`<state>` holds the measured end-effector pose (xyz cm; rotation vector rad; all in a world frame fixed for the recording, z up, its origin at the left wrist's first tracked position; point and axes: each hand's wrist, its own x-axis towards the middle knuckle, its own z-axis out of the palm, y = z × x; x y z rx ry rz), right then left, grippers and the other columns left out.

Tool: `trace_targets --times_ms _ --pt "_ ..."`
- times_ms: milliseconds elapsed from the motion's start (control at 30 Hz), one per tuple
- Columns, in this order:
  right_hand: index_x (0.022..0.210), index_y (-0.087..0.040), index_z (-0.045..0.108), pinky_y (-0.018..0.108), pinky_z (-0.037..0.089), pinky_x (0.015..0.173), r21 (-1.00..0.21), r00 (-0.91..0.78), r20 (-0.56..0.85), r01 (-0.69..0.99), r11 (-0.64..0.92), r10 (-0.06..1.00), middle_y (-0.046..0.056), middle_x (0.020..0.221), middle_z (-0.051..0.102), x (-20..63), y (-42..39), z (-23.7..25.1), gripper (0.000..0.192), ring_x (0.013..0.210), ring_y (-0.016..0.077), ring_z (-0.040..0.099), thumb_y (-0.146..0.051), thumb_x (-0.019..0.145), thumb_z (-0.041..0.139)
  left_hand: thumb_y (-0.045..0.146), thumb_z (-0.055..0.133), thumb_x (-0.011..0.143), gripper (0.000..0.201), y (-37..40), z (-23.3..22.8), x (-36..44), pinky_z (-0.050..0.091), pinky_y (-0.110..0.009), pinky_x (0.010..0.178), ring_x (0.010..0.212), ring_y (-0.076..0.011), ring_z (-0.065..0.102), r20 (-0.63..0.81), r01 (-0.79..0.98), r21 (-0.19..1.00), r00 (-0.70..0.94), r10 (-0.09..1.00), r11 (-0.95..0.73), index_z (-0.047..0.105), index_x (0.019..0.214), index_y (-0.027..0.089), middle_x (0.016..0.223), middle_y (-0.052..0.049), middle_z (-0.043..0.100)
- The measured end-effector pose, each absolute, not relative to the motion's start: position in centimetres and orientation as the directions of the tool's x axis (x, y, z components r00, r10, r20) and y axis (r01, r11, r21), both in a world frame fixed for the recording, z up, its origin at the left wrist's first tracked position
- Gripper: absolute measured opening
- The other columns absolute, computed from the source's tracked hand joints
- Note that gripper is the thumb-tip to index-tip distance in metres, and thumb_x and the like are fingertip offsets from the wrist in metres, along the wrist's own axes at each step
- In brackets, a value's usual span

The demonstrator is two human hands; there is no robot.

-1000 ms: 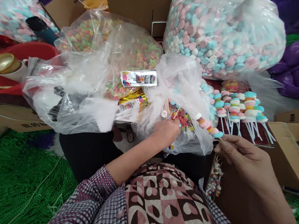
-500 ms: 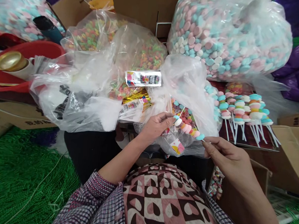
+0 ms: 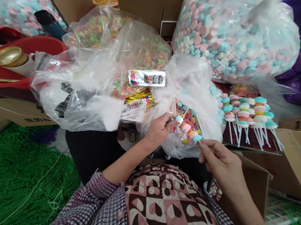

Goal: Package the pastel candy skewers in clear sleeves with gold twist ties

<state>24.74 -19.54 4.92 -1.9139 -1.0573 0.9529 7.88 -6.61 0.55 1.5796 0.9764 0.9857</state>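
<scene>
Pastel candy skewer (image 3: 187, 128): my right hand (image 3: 217, 160) pinches its stick end, my left hand (image 3: 159, 128) closes fingers on its top candy.

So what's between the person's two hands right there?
In the head view, a candy skewer spans the gap: the left hand pinches its top end, the right hand holds its stick.

Candy skewer (image 3: 188, 128) between both hands (image 3: 159, 129) over clear plastic bag (image 3: 193, 77)
</scene>
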Motion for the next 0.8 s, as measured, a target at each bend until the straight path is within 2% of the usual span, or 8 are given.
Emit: trace_targets --times_ms 100,167,300,433,567,667,733,800 --pt "0.094 -0.021 0.067 0.022 0.031 0.038 -0.861 0.368 -0.262 0.328 -0.389 0.892 -0.004 0.053 0.058 24.4 -19.5 5.1 0.033 0.041 0.0097 0.041 -0.053 0.085 0.063 0.037 0.064 0.085 0.018 -6.6 0.5 7.8 0.045 -0.025 0.073 0.073 -0.0143 0.060 0.167 0.126 0.966 0.355 0.920 -0.224 0.068 0.093 0.021 0.080 -0.001 0.069" --pt "0.095 -0.021 0.066 0.022 0.030 0.038 -0.869 0.360 -0.269 0.309 -0.386 0.893 -0.004 0.053 0.058 24.1 -19.4 5.1 0.033 0.041 0.0095 0.040 -0.052 0.085 0.064 0.037 0.065 0.085 0.019 -6.6 0.5 7.8 0.045 -0.025 0.071 0.072 -0.0136 0.059 0.142 0.089 0.979 0.352 0.925 -0.184 0.067 0.092 0.020 0.078 0.000 0.068" --pt "0.096 -0.022 0.066 0.023 0.028 0.038 -0.905 0.342 -0.248 0.253 -0.343 0.907 -0.004 0.054 0.057 23.9 -18.9 4.6 0.030 0.042 0.0097 0.040 -0.050 0.086 0.064 0.049 0.068 0.082 0.032 -6.5 0.1 7.9 0.041 -0.022 0.056 0.059 -0.0094 0.049 -0.023 -0.086 0.995 0.334 0.942 0.055 0.065 0.093 0.020 0.070 0.003 0.061" --pt "0.096 -0.022 0.068 0.023 0.031 0.041 -0.911 0.288 -0.205 0.294 -0.290 0.935 -0.003 0.056 0.058 24.2 -18.0 3.7 0.030 0.046 0.0113 0.045 -0.049 0.085 0.065 0.059 0.073 0.073 0.047 -6.4 -0.1 7.9 0.034 -0.021 0.041 0.047 -0.0059 0.039 -0.174 -0.245 0.926 0.402 0.899 0.288 0.064 0.097 0.020 0.065 0.005 0.054" --pt "0.090 -0.022 0.069 0.024 0.041 0.050 -0.888 0.273 -0.124 0.398 -0.229 0.954 -0.002 0.060 0.059 24.1 -16.6 3.1 0.026 0.055 0.0130 0.052 -0.046 0.088 0.060 0.057 0.076 0.072 0.045 -6.4 0.3 7.7 0.036 -0.021 0.041 0.047 -0.0056 0.041 -0.155 -0.279 0.917 0.410 0.899 0.286 0.064 0.094 0.020 0.066 0.005 0.056" --pt "0.083 -0.022 0.068 0.024 0.040 0.050 -0.873 0.230 -0.148 0.426 -0.237 0.962 -0.003 0.057 0.056 23.7 -15.6 2.8 0.023 0.052 0.0122 0.050 -0.043 0.087 0.059 0.056 0.076 0.073 0.042 -6.3 0.9 7.2 0.035 -0.021 0.041 0.046 -0.0051 0.041 -0.141 -0.256 0.933 0.389 0.910 0.254 0.064 0.092 0.020 0.066 0.005 0.057" --pt "0.081 -0.022 0.067 0.024 0.037 0.047 -0.894 0.212 -0.191 0.364 -0.259 0.958 -0.004 0.053 0.053 23.6 -15.4 2.6 0.023 0.047 0.0112 0.046 -0.044 0.085 0.061 0.055 0.077 0.073 0.043 -6.3 1.3 6.8 0.034 -0.021 0.042 0.046 -0.0050 0.042 -0.141 -0.249 0.935 0.389 0.911 0.251 0.066 0.098 0.021 0.065 0.005 0.056" --pt "0.081 -0.022 0.065 0.024 0.034 0.045 -0.939 0.230 -0.205 0.227 -0.257 0.951 -0.004 0.055 0.054 23.7 -15.4 2.4 0.023 0.046 0.0100 0.043 -0.045 0.084 0.064 0.053 0.077 0.074 0.048 -6.1 1.6 6.4 0.033 -0.021 0.041 0.045 -0.0053 0.042 -0.145 -0.274 0.927 0.372 0.917 0.257 0.066 0.110 0.024 0.063 0.006 0.054"
